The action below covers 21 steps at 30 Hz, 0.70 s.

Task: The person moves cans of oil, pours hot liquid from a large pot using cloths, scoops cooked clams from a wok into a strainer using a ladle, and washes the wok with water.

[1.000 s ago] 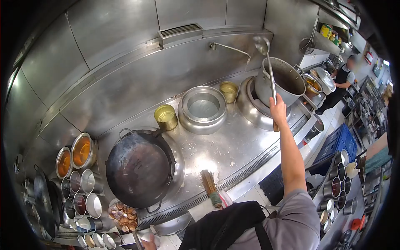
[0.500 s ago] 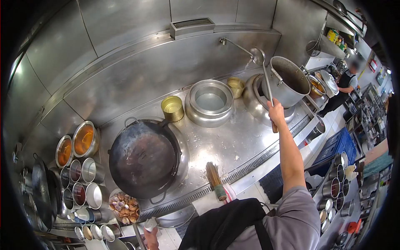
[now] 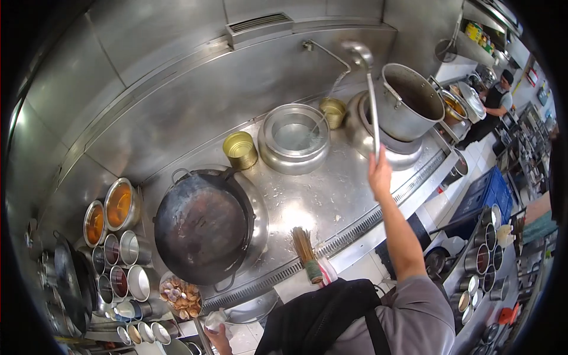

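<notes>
My right hand (image 3: 379, 176) is closed around the handle of a long steel ladle (image 3: 373, 112), whose bowl is raised near the wall spout (image 3: 331, 52). Water runs from the spout towards a gold tin (image 3: 333, 106) beside a steel pot of water (image 3: 294, 112). A pale streak crosses that pot's rim, and the water under it is rippled. At the lower edge, my left hand (image 3: 219, 339) is closed on a crumpled white cloth (image 3: 215, 319), close to a bowl of shells (image 3: 181, 296). A large dark wok (image 3: 201, 228) sits on the left burner.
A tall stockpot (image 3: 408, 103) stands on the right burner. Another gold tin (image 3: 240, 150) is behind the wok. A bamboo brush (image 3: 306, 255) lies at the front edge. Bowls of orange liquid (image 3: 120, 205) and several steel cups fill the left. A co-worker (image 3: 496, 109) stands far right.
My right hand has come nearer and slightly left, and the ladle's bowl has risen away from the spout. Water now streams towards the gold tin, and the pot's water is disturbed.
</notes>
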Tool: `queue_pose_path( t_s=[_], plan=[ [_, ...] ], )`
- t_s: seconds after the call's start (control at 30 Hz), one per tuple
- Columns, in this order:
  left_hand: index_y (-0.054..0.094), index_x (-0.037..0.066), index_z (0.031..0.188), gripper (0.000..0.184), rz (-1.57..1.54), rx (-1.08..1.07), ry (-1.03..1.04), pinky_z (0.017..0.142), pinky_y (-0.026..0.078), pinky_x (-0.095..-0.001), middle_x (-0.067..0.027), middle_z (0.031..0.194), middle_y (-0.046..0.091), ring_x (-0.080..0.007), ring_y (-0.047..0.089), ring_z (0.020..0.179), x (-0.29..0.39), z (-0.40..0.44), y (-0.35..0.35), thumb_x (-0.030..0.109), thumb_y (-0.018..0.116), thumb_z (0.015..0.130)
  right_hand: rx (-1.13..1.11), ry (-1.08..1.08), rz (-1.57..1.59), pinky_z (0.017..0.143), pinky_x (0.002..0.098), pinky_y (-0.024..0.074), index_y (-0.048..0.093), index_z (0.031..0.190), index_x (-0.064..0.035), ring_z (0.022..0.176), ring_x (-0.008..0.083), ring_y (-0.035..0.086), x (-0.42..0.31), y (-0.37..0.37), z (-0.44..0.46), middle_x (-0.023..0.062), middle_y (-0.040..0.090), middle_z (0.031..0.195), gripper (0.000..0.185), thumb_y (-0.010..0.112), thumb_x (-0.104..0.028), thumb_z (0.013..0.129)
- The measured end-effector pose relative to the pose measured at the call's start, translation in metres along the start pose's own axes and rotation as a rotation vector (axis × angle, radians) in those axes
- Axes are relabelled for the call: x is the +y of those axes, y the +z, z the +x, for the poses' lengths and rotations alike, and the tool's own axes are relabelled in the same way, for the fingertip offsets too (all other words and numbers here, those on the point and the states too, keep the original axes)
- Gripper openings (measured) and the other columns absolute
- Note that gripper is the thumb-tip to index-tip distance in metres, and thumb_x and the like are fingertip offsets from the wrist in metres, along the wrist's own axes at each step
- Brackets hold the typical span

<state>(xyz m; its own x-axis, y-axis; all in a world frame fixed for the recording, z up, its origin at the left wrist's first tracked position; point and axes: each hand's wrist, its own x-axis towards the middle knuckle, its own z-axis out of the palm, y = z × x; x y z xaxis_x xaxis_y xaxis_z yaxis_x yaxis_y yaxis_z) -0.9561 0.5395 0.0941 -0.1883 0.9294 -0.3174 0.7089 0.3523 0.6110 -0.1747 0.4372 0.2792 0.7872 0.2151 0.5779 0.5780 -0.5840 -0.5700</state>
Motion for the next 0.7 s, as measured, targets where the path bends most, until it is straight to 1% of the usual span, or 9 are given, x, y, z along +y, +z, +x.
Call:
queue_pose_path(
  t_s=[0.03,0.2,0.33,0.4,0.5,0.6,0.63,0.67,0.7],
  plan=[
    [0.036,-0.004,0.151,0.099,0.208,0.008,-0.021,0.104,0.042,-0.0477,-0.0278,0.136,0.056,-0.0407,0.055,0.121,0.007,-0.001,-0.003,0.054,0.077,0.082,-0.077,0.082,0.076,0.062,0.0552,0.0502,0.050,0.139,0.0001,0.076,0.0501,0.066,-0.006,0.003,-0.016,0.0347,0.065,0.087,0.049,0.060,-0.024,0.099],
    [0.035,-0.006,0.150,0.096,0.136,0.071,0.025,0.104,0.044,-0.0471,-0.0295,0.138,0.054,-0.0388,0.055,0.123,0.003,0.011,0.010,0.040,0.084,0.082,-0.381,0.235,0.174,0.063,0.0549,0.0510,0.052,0.137,-0.0005,0.072,0.0473,0.067,-0.017,0.051,-0.058,0.0324,0.066,0.083,0.047,0.062,-0.025,0.098],
    [0.034,-0.005,0.151,0.096,0.235,0.088,0.103,0.105,0.044,-0.0460,-0.0294,0.140,0.052,-0.0385,0.055,0.125,0.040,0.021,0.023,0.042,0.083,0.082,-0.572,0.342,0.134,0.085,0.0529,0.0537,0.054,0.138,-0.0037,0.097,0.0505,0.065,-0.010,0.108,-0.056,0.0341,0.067,0.100,0.048,0.060,-0.027,0.096],
    [0.033,-0.004,0.152,0.096,0.266,0.085,0.157,0.106,0.044,-0.0455,-0.0294,0.141,0.051,-0.0383,0.054,0.126,0.066,0.017,0.013,0.042,0.082,0.083,-0.568,0.201,0.071,0.069,0.0509,0.0565,0.060,0.122,0.0035,0.077,0.0442,0.070,0.004,0.152,-0.056,0.0272,0.070,0.085,0.039,0.061,-0.027,0.097],
    [0.033,-0.003,0.152,0.096,0.239,0.037,0.247,0.107,0.043,-0.0447,-0.0294,0.143,0.050,-0.0381,0.054,0.127,0.121,-0.002,-0.011,0.044,0.081,0.083,-1.005,0.797,0.716,0.049,0.0424,0.0513,0.060,0.097,0.0028,0.051,0.0282,0.062,-0.011,0.157,-0.033,0.0133,0.063,0.065,0.028,0.062,-0.025,0.099],
    [0.032,-0.002,0.153,0.096,-0.069,-0.171,0.334,0.108,0.043,-0.0439,-0.0294,0.145,0.049,-0.0379,0.053,0.129,0.215,-0.021,-0.004,0.045,0.080,0.084,-1.009,1.060,1.133,0.039,0.0341,0.0421,0.055,0.071,-0.0038,0.042,0.0176,0.050,-0.023,0.136,-0.028,0.0072,0.054,0.056,0.036,0.060,-0.024,0.101],
    [0.044,0.000,0.143,0.064,-0.576,-0.327,0.398,0.103,0.045,-0.0357,-0.0173,0.133,0.056,-0.0233,0.057,0.120,0.266,-0.027,0.029,0.003,0.073,0.086,-1.047,1.102,1.134,0.039,0.0307,0.0408,0.053,0.075,-0.0074,0.041,0.0146,0.045,-0.031,0.116,-0.026,0.0020,0.048,0.054,0.029,0.063,-0.020,0.099],
    [0.045,0.000,0.143,0.060,-0.466,-0.330,0.354,0.102,0.046,-0.0355,-0.0170,0.134,0.056,-0.0235,0.057,0.120,0.314,-0.045,0.049,0.005,0.071,0.089,-1.064,1.041,1.197,0.039,0.0304,0.0400,0.053,0.079,-0.0076,0.041,0.0135,0.045,-0.022,0.115,-0.033,0.0006,0.046,0.053,0.025,0.064,-0.020,0.098],
    [0.046,0.000,0.143,0.059,-0.490,-0.485,0.428,0.104,0.045,-0.0360,-0.0170,0.135,0.056,-0.0236,0.056,0.122,0.362,-0.056,0.070,0.005,0.071,0.090,-1.081,0.981,1.260,0.039,0.0302,0.0392,0.052,0.084,-0.0078,0.040,0.0123,0.044,-0.013,0.114,-0.046,-0.0009,0.044,0.052,0.022,0.065,-0.019,0.098]
  ],
)
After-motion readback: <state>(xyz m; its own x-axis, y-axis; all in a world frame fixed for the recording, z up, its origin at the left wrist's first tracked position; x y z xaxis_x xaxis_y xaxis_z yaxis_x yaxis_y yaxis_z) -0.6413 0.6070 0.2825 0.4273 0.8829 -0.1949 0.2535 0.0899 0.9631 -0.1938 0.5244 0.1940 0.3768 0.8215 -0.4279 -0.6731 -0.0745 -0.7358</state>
